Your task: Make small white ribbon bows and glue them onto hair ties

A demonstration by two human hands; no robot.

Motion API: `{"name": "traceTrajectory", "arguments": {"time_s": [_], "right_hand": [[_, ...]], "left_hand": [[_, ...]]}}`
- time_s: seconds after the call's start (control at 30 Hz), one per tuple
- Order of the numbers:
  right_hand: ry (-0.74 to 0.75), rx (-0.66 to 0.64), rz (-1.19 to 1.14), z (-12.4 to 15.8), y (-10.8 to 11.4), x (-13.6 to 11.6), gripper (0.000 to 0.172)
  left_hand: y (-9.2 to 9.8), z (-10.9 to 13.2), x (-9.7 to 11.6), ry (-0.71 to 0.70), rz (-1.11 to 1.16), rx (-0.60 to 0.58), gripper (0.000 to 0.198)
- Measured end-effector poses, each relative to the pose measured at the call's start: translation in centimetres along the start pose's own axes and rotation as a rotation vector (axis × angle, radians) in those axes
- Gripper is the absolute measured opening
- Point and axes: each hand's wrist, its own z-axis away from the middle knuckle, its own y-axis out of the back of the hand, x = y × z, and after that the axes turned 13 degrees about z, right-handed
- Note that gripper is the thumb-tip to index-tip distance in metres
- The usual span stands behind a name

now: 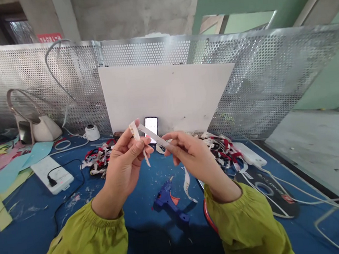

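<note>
A narrow white ribbon [154, 136] with faint print stretches between both hands above the table. My left hand [124, 160] pinches it, with a folded part over the fingertips and a short tail hanging below the thumb. The ribbon's other stretch lies between the thumb and fingers of my right hand [190, 153], and a printed length [187, 185] hangs below that hand; I cannot tell whether it is the same piece. A blue glue gun [169, 202] rests on the blue table beneath the hands, touched by neither.
Piles of red, black and white ribbon pieces [98, 158] lie on both sides. A lit phone [151, 128] leans against a white board [166, 95]. At left are a white power strip [53, 177], coloured paper [14, 175] and a handbag [47, 127]. Cables [304, 199] cross the right side.
</note>
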Motion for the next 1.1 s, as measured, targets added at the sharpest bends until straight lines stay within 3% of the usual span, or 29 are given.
{"name": "traceTrajectory", "arguments": {"time_s": [0.37, 0.53, 0.8, 0.9, 1.0, 1.1], "right_hand": [[0.071, -0.023, -0.172, 0.8, -0.9, -1.4, 0.022], [0.137, -0.107, -0.251, 1.2, -0.6, -1.9, 0.012], [0.190, -0.315, -0.286, 1.2, 0.6, -1.8, 0.026], [0.241, -0.238, -0.118, 1.2, 0.6, -1.7, 0.024], [0.335, -0.040, 0.153, 1.2, 0.3, -1.5, 0.018], [0.429, 0.115, 0.272, 1.0, 0.1, -1.4, 0.014]], "left_hand": [[0.6, -0.3, 0.2, -0.119, -0.214, 0.077, 0.068], [0.6, -0.3, 0.2, -0.098, -0.406, 0.066, 0.079], [0.3, -0.2, 0.2, 0.041, -0.577, -0.004, 0.076], [0.1, -0.1, 0.1, 0.095, -0.632, -0.032, 0.075], [0.2, 0.1, -0.1, 0.146, -0.714, -0.084, 0.074], [0.4, 0.4, -0.2, 0.199, -0.792, -0.133, 0.070]]}}
